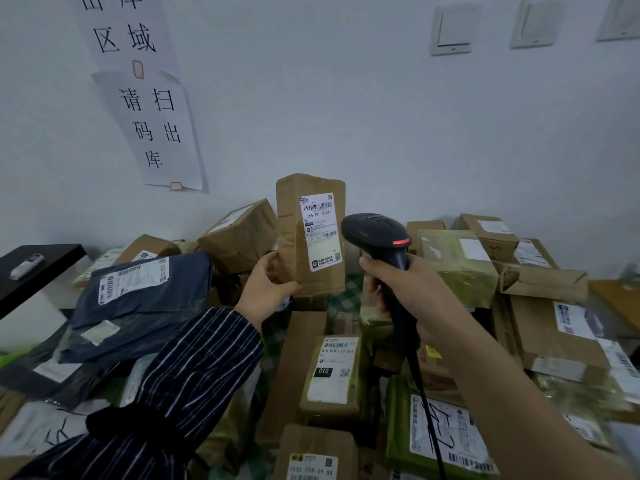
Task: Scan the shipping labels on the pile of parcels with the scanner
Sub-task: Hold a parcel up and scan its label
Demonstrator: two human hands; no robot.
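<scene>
left hand (268,289) grips upright parcel (311,237), long axis vertical | right hand (398,289) grips scanner (379,237) | label (320,230) just left of scanner head

The top edge cuts off the upper paper sign (124,29), and the top right corner cuts the third wall switch (620,17); the scanner (377,233) handle is buried in the right hand (408,292), and its cable (429,420) runs off the bottom edge; the left hand (265,289) has its fingertips out of sight behind the upright carton (294,216); the small print on its shipping label (320,230) is unreadable; whatever carries the parcels (332,372) is fully covered; a small white device (27,265) on the black bench (52,252) is too blurred to identify.
</scene>
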